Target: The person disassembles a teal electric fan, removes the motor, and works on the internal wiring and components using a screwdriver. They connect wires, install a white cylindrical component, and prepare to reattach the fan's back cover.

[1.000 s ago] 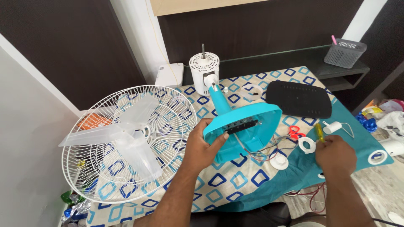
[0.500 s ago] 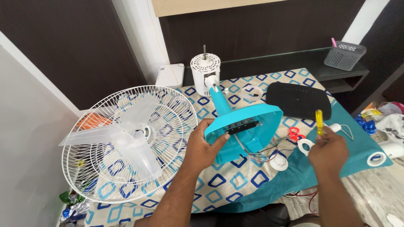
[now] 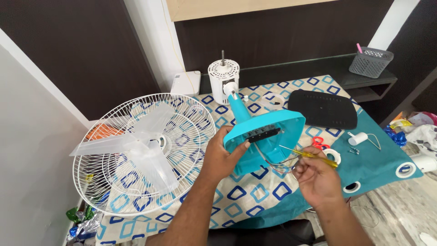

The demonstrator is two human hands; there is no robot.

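Observation:
My left hand grips the rim of a turquoise fan base, tipped up so its hollow underside faces me, with loose wires hanging out of it. Its neck runs up to a white motor housing standing behind. My right hand holds a yellow-handled screwdriver, its thin metal tip pointing left into the base near the wires.
A white wire fan guard with clear blades lies to the left on a patterned cloth. A black base plate, red scissors, a tape roll and small white parts lie to the right. A grey basket stands on the back shelf.
My right hand lifted the yellow screwdriver from the cloth at the right and brought it left, tip now at the base's underside. My left hand kept hold of the base.

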